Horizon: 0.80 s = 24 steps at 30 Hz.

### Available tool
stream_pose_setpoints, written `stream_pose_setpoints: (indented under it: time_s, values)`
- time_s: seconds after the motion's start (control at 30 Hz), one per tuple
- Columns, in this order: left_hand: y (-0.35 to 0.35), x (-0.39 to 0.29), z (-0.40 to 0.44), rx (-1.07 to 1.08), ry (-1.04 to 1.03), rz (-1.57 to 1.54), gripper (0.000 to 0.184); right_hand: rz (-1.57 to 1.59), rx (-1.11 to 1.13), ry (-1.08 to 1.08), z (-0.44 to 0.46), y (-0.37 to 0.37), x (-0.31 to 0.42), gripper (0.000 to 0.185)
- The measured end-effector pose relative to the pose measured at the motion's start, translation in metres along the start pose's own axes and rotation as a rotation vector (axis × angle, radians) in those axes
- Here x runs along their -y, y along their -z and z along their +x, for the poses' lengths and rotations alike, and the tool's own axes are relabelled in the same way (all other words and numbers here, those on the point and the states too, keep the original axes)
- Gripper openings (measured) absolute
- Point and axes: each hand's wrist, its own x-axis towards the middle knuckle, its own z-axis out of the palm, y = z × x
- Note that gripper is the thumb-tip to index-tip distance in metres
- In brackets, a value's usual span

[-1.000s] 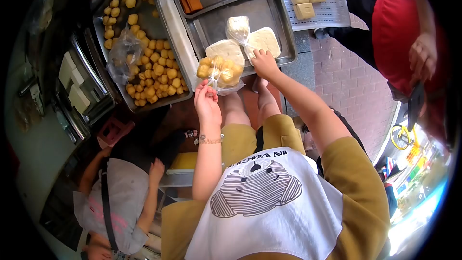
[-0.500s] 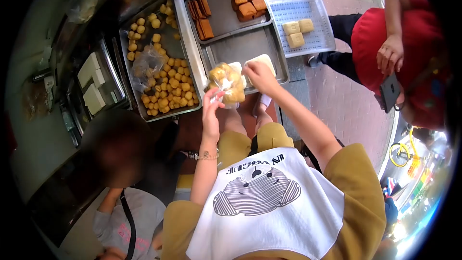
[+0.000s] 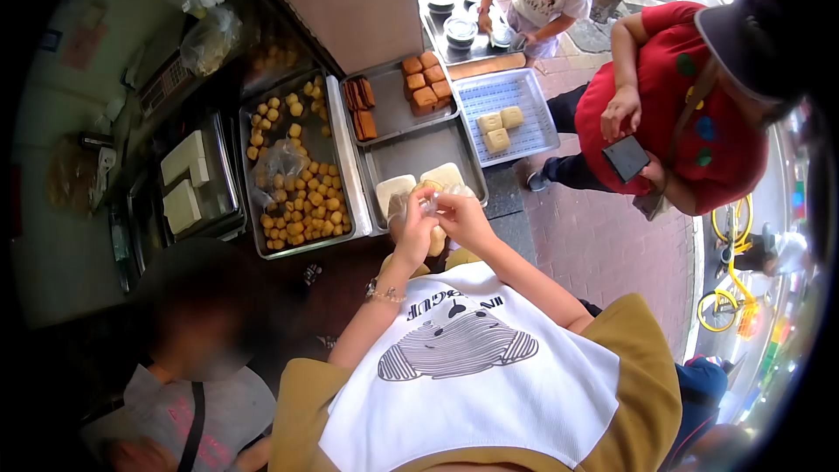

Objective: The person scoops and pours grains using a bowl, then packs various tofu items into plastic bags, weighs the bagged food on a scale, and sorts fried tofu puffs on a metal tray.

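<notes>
Head view. Left hand (image 3: 414, 234) and right hand (image 3: 465, 220) meet, fingertips pinched narrow on a clear plastic bag (image 3: 428, 206) between them; two-handed grip probably keeps the plastic gathered. Just beyond: white blocks (image 3: 398, 193) in a metal tray (image 3: 418, 149). Left of the hands: golden balls (image 3: 306, 217), apparently grouped by kind. Writing: white shirt front (image 3: 472, 402) shows "IN" and "GUE", middle unclear.

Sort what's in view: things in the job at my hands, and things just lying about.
Apparently in the job:
clear plastic bag, between the fingers
left hand and right hand, both gripping it

Apparently just lying about:
brown blocks in the upper metal tray
small pale blocks in the blue-and-white crate
</notes>
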Motion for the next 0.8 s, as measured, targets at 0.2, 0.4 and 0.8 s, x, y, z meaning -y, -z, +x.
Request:
stream_pose_setpoints:
  time_s: [0.2,0.4,0.8]
  values:
    - [-0.014,-0.015,0.003,0.084,-0.001,-0.067,0.029,-0.275,-0.001,-0.011,-0.007,0.024,0.015,0.02]
    - [-0.019,-0.014,0.019,0.066,-0.083,-0.136,0.03,-0.554,-0.27,0.339,-0.025,0.031,0.031,0.016]
    - [-0.027,-0.053,-0.007,0.032,-0.294,0.733,0.016,-0.039,0.187,0.331,0.004,0.04,0.004,0.038]
